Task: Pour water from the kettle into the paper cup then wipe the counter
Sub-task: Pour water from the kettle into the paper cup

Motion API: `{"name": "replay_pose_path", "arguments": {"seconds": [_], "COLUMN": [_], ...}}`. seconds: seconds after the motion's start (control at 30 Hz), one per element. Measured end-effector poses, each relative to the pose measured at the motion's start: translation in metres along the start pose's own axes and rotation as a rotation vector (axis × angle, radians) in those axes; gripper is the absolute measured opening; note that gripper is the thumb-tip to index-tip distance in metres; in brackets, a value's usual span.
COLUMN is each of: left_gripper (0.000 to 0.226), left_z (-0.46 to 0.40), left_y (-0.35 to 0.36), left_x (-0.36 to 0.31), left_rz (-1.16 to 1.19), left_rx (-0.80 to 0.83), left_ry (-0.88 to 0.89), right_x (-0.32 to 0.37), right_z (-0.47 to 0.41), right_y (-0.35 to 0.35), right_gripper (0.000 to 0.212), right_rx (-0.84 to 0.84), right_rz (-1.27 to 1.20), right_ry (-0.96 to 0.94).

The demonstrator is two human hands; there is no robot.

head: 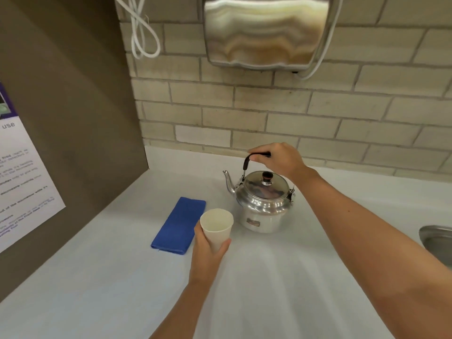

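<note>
A shiny metal kettle [263,204] with a lid and a black knob stands upright on the pale counter [122,277], its spout pointing left. My right hand [278,159] is closed around its black top handle. My left hand [208,250] holds a white paper cup [216,227] just in front and left of the kettle; the cup looks empty and tilts slightly toward me. A folded blue cloth [178,225] lies flat on the counter to the left of the cup.
A brown side panel with a printed notice [22,182] walls off the left. A tiled wall runs behind, with a steel hand dryer [264,30] and white cables above. A metal sink rim [437,241] shows at the right edge.
</note>
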State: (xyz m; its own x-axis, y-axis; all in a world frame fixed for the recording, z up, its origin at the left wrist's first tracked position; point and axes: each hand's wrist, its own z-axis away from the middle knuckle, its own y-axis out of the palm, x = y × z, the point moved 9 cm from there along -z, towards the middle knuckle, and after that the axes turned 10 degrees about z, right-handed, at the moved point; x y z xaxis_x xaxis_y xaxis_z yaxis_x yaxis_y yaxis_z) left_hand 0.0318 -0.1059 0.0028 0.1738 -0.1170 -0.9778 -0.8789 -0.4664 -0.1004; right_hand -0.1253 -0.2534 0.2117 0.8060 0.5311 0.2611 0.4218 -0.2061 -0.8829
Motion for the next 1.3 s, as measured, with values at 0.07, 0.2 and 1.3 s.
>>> {"name": "replay_pose_path", "arguments": {"seconds": [0.07,0.2,1.3], "left_gripper": [0.085,0.083,0.085], "left_z": [0.0,0.002,0.002], "left_y": [0.0,0.002,0.003], "left_x": [-0.001,-0.002,-0.001], "left_rz": [-0.002,0.012,0.054], "left_rx": [0.006,0.022,0.08], "left_ry": [0.005,-0.013,-0.057], "right_x": [0.005,0.016,0.141], "right_z": [0.008,0.02,0.047], "right_y": [-0.014,-0.035,-0.027], "right_gripper": [0.02,0.017,0.017], "right_rx": [-0.009,0.033,0.421], "right_rz": [0.003,0.07,0.624], "right_ry": [-0.008,-0.03,-0.339]}}
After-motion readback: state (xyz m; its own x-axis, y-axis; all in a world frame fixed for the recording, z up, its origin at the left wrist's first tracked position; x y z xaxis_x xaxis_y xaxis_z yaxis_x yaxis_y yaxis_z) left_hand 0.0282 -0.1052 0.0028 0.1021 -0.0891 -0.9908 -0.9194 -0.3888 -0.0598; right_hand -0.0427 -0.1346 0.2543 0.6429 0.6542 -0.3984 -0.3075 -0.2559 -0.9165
